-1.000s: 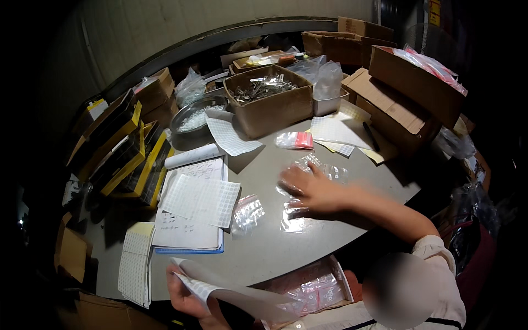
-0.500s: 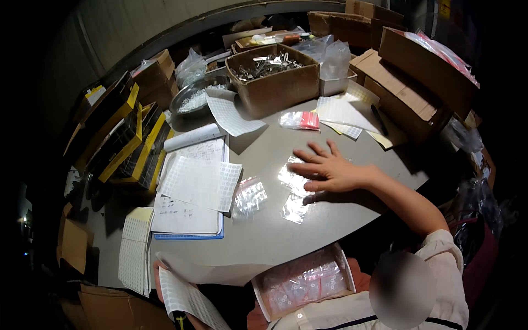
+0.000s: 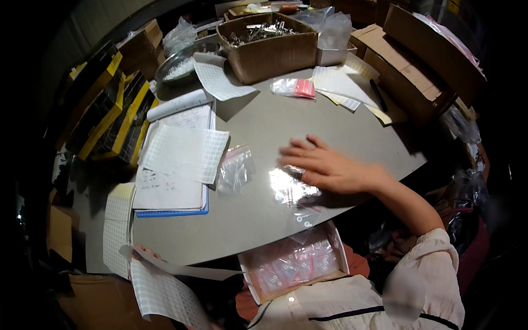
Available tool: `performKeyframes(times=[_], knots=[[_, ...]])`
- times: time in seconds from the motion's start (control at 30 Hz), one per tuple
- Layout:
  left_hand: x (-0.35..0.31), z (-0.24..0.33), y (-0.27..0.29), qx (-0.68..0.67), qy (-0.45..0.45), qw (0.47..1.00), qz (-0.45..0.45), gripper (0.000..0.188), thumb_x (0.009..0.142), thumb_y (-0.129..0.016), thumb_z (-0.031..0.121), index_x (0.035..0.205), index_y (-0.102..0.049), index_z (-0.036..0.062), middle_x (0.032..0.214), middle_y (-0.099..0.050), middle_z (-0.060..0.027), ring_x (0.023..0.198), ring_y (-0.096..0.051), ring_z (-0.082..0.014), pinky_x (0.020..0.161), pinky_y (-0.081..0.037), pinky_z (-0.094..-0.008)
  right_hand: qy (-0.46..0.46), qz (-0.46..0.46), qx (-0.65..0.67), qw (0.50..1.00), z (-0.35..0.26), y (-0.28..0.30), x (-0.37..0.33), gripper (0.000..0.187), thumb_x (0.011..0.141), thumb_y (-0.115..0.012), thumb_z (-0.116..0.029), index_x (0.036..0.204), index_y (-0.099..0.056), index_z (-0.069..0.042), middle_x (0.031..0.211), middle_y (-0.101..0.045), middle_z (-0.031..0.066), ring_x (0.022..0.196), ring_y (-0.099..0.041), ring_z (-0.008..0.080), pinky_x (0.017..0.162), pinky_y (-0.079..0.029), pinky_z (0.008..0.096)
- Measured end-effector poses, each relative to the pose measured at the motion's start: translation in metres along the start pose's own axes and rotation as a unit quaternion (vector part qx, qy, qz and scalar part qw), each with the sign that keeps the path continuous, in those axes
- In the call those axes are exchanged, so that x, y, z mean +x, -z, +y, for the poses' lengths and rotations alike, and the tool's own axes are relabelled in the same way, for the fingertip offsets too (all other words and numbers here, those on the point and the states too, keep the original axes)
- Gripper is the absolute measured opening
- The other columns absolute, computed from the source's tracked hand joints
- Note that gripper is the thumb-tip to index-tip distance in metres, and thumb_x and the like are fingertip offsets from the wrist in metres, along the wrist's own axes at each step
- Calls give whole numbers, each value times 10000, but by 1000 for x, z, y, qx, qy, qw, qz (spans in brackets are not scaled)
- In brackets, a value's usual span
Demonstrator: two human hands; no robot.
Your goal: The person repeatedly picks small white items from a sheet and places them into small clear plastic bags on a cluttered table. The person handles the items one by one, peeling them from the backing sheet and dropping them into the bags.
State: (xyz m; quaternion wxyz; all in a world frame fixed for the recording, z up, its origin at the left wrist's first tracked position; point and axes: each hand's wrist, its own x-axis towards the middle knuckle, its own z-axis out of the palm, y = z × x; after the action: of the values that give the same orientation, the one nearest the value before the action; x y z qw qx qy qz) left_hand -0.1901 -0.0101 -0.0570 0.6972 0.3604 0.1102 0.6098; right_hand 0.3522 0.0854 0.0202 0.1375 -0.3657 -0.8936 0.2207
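Observation:
My right hand (image 3: pixel 333 169) is stretched out low over small clear zip bags (image 3: pixel 291 187) at the table's near edge, its fingers slightly blurred. One clear bag with small white rings (image 3: pixel 304 221) overhangs the edge, above an open white box (image 3: pixel 344 257) in my lap. Inside that box lie several more bags (image 3: pixel 297 267) with red seal lines and white rings. At the lower left, my left hand (image 3: pixel 147 253) grips a sheet of small labels (image 3: pixel 165 291), which hides most of it. Another clear zip bag (image 3: pixel 236 168) lies left of my right hand.
A clipboard with papers (image 3: pixel 170 192) and a label sheet (image 3: pixel 187 151) lies left. Behind stand a carton of metal parts (image 3: pixel 269 55) and a bowl of white pieces (image 3: pixel 179 69). Black-yellow boxes (image 3: pixel 118 115) are stacked left; cartons (image 3: pixel 407 60) stand right. A red-and-clear packet (image 3: pixel 294 88) lies farther back.
My right hand has drawn the clear bags toward the near edge, and one with rings now hangs over the box. The view has tipped down. My left hand still holds the label sheet.

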Motion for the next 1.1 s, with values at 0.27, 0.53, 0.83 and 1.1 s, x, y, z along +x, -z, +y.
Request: performKeyframes(times=[0.27, 0.53, 0.83, 1.1], knots=[[-12, 3, -20, 52, -9, 989, 135, 315, 1109, -479, 374, 1183, -637, 112, 1015, -719, -142, 825, -724, -273, 688, -642, -435, 192, -71, 200, 958, -62, -33, -11, 509, 1116, -432, -366, 1338, -619, 52, 1535, -478, 283, 1488, -390, 417, 1282, -170, 553], [-7, -12, -76, 240, -146, 938, 203, 184, 1037, -571, 228, 1079, -653, 69, 922, -678, -80, 730, -582, -163, 636, -493, -324, 128, -115, 550, 817, -79, -45, -26, 596, 1103, -497, -457, 1275, -697, 77, 1389, -657, 228, 1378, -568, 378, 1216, -353, 503], [31, -79, -178, 481, -88, 834, 256, 109, 949, -639, 51, 1003, -695, -26, 932, -682, -47, 819, -576, -79, 790, -425, -220, 54, 62, 469, 879, -108, -9, 3, 227, 1058, -615, -144, 1095, -733, 47, 1115, -749, 150, 1047, -711, 242, 923, -540, 344], [47, -90, -191, 484, -55, 843, 227, 81, 985, -686, 7, 1052, -705, -34, 917, -679, 5, 707, -481, 26, 561, -319, -145, 198, 182, 1, 963, -141, -45, 29, 540, 866, -748, -158, 1335, -565, 38, 1074, -610, 179, 970, -647, 331, 784, -541, 402]])
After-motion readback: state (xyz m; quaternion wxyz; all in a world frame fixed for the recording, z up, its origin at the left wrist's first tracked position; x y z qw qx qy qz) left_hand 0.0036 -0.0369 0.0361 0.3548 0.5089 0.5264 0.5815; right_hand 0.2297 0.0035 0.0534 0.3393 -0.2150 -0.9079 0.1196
